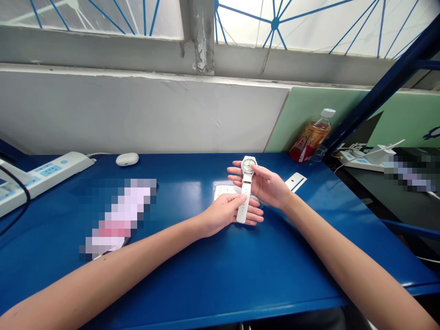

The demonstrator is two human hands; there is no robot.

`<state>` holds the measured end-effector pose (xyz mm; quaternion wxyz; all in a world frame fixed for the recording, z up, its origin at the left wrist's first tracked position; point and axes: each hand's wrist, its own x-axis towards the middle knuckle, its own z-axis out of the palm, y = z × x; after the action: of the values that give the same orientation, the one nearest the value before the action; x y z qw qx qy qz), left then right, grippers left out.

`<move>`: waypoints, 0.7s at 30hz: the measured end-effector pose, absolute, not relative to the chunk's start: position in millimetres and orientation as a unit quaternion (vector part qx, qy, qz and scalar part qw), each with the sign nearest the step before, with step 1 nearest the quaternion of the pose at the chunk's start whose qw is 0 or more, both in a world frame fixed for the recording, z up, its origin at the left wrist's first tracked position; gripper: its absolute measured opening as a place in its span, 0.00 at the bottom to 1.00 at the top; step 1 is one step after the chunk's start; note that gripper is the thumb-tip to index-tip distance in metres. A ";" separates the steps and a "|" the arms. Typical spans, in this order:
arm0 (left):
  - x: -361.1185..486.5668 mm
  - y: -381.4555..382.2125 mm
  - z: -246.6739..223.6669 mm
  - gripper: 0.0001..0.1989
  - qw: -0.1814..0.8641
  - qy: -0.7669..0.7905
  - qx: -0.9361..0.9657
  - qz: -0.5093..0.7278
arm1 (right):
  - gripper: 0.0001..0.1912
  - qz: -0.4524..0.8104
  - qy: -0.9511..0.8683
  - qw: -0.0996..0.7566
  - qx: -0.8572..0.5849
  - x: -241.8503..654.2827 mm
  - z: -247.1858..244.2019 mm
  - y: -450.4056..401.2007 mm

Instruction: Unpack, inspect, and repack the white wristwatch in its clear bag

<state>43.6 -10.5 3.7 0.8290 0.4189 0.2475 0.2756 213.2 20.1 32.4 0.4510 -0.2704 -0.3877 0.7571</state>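
A white wristwatch point(246, 185) is held above the blue table point(192, 275), its dial at the top and its strap hanging straight toward me. My left hand point(230, 211) pinches the lower strap, thumb on top and fingers stretched out beneath. The watch's round case rests on the fingers of my right hand point(264, 181), whose thumb presses on the edge of the dial. Partly hidden behind my hands lies a clear packet with a white label point(223, 190). A white card with a dark stripe point(296, 181) lies beside my right wrist.
A pixelated flat object point(120, 215) lies at the left, with a white earbud case point(127, 159) behind it. A power strip point(48, 174) with a black cable runs along the left edge. A drink bottle point(311, 137) leans at the back right near a blue metal post point(378, 91).
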 end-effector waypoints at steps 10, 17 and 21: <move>43.5 -10.6 5.8 0.17 0.837 0.247 0.402 0.276 | 0.27 0.783 -0.383 0.436 -0.226 215.1 33.4 20.1; 43.5 -10.5 6.8 0.15 0.836 0.253 0.401 0.275 | 0.25 0.792 -0.377 0.427 -0.220 215.7 32.2 20.1; 43.5 -10.6 9.6 0.17 0.830 0.261 0.402 0.286 | 0.22 0.788 -0.367 0.439 -0.228 217.2 31.7 20.7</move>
<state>43.5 -10.6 9.6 0.8297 0.4021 0.2608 0.2861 217.2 20.7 31.7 0.4391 -0.2280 -0.3670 0.7877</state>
